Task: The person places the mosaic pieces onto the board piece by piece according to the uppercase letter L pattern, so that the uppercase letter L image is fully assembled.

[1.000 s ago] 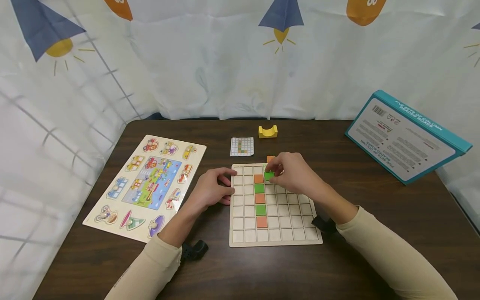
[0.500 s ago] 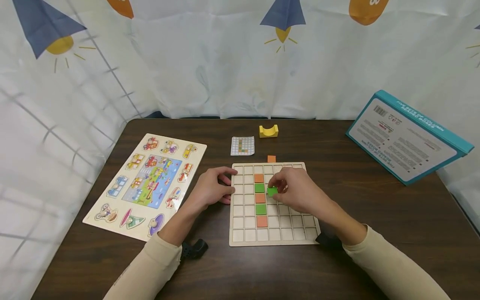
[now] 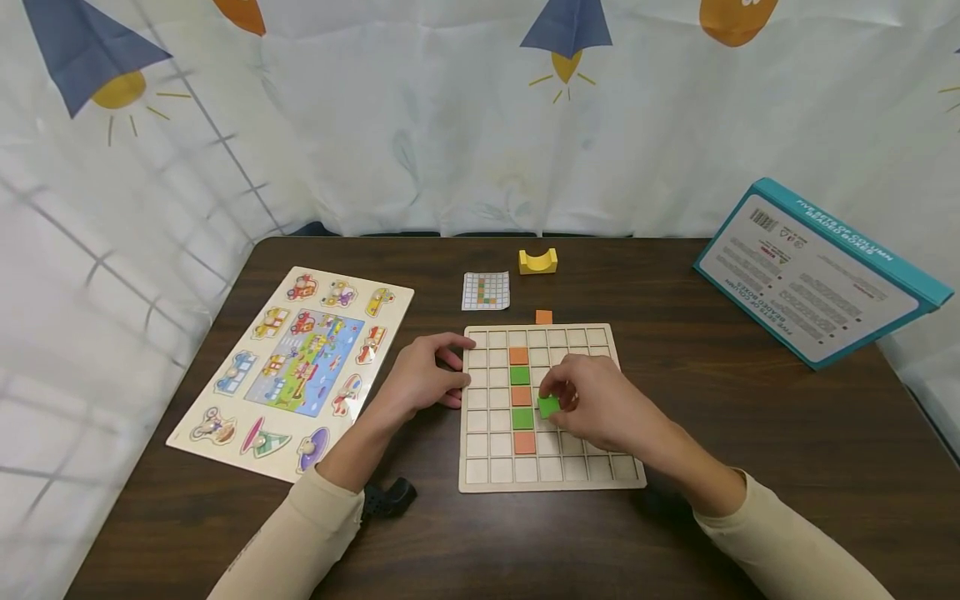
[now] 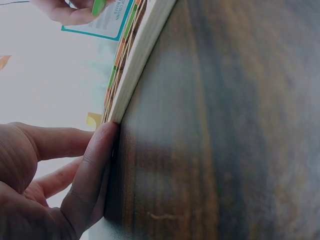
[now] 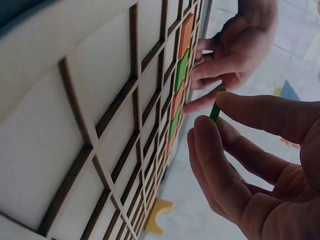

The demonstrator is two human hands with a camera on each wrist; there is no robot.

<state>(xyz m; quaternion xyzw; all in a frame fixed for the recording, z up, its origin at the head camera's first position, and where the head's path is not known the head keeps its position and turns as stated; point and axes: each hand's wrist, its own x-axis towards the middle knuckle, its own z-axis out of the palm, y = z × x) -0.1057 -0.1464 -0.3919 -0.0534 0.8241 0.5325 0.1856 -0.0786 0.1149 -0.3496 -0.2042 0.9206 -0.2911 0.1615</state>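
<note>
A wooden grid board lies flat on the table. One of its columns holds orange and green square tiles in turn, among them an orange tile and a green tile. Above the cells right of that column, my right hand pinches another green tile between thumb and fingers; the right wrist view shows this tile edge-on, off the board. My left hand rests against the board's left edge, its thumb and extended fingers touching the side. An orange tile lies just beyond the board's far edge.
A small grid pattern card and a yellow curved block lie behind the board. To the left is a vehicle knob puzzle. A teal-edged box stands at the right. Near my left wrist is a black object.
My right hand has carried the green tile from the board's far part toward me and slightly right, uncovering the loose orange tile. My left hand has stayed at the left edge.
</note>
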